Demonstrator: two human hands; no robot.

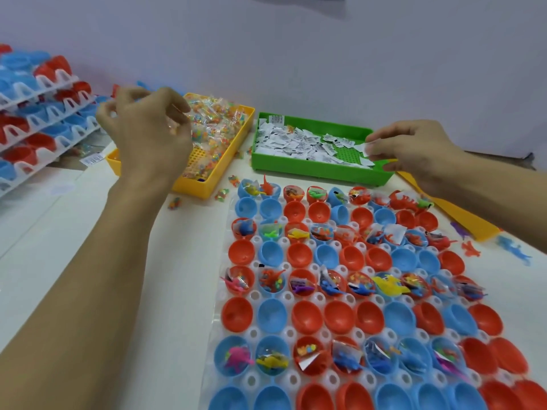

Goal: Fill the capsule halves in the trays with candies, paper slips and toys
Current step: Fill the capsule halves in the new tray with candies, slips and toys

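Note:
A clear tray (268,380) in front of me holds rows of red and blue capsule halves (305,253). Alternate rows carry candy packets, paper slips and small toys; the rows between are bare. My left hand (148,125) hovers over the yellow bin (233,143) of wrapped candies, fingers curled around clear candy packets (177,125). My right hand (411,149) is at the right end of the green bin (310,170) and pinches a few white paper slips (365,147) between thumb and fingers.
Stacked white racks (44,119) of red and blue capsule halves stand at the far left. Loose candies (222,193) lie between the yellow bin and the tray. A flat yellow lid (461,214) and loose toy figures (515,250) lie at the right.

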